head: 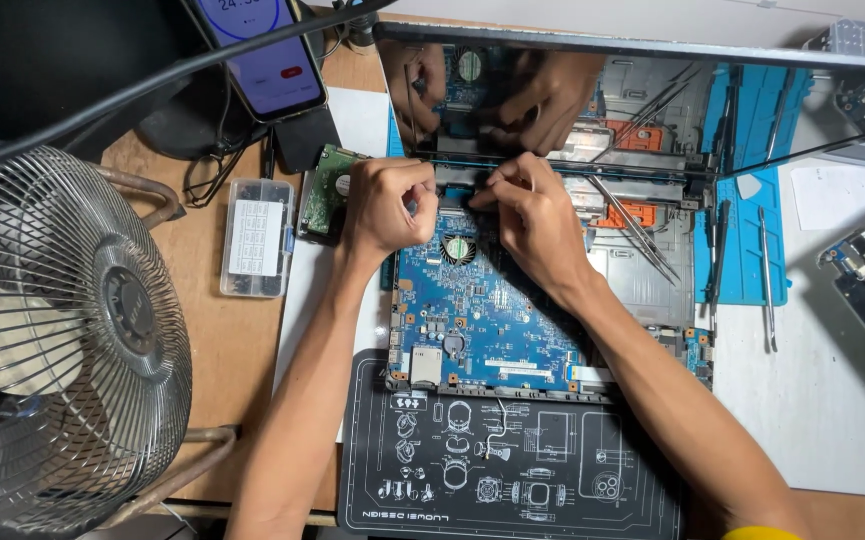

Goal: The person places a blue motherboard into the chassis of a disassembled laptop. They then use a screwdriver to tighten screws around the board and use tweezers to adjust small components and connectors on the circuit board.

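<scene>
Fan (pixel 62 330) blocks left; white tabletop (pixel 812 400) right lies open.

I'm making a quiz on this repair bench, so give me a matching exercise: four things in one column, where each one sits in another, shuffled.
Things:
1. metal fan
2. phone
3. clear plastic parts box
4. black work mat

Places:
A. near edge, below the blue circuit board
B. far left of the bench
C. just left of the left hand
D. top edge, propped above the box

Pairs: 1-B, 2-D, 3-C, 4-A
</scene>
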